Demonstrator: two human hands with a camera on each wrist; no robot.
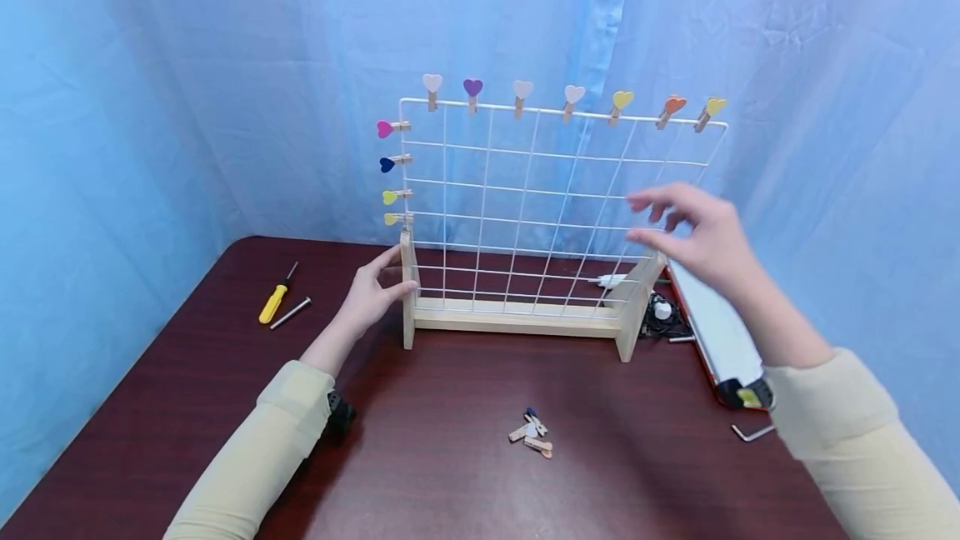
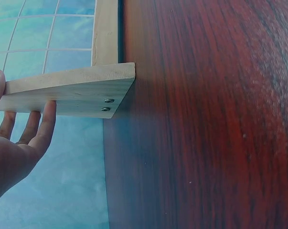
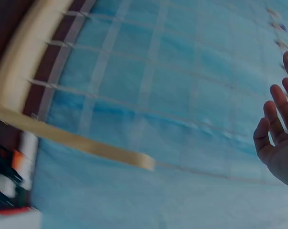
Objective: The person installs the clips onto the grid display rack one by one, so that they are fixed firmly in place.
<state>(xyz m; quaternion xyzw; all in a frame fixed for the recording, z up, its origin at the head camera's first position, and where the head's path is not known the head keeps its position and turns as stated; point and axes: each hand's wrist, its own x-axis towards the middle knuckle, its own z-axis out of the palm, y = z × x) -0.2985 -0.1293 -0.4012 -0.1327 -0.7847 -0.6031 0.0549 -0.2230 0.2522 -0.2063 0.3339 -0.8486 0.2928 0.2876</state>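
**Left hand on the grid stand's post, right hand loose in the air**

White wire grid (image 1: 540, 207) upright in a pale wooden stand (image 1: 517, 319), set toward the back of a dark red-brown table (image 1: 420, 473), blue cloth behind; heart-headed clothespins clipped along the top wire (image 1: 522, 94) and down the left edge (image 1: 392, 163).

Left hand (image 1: 372, 294) at the stand's left foot (image 2: 81, 93); fingers straight and close together, lying against the outer face of the wood, thumb on the near side; the left wrist view shows fingertips (image 2: 48, 112) touching the board, not curled round it.

Right hand (image 1: 701, 236) raised in front of the grid's right part, above the right foot, touching nothing; fingers loosely spread and slightly bent, holding nothing; right wrist view blurred but shows the same parted fingers (image 3: 277, 107).

A few loose clothespins (image 1: 534, 433) lie on the table near the front, well apart from both hands; yellow-handled screwdriver (image 1: 274, 298) and a metal rod (image 1: 291, 312) at far left; a hex key (image 1: 752, 432) at right, beside a red-edged white case (image 1: 716, 332).
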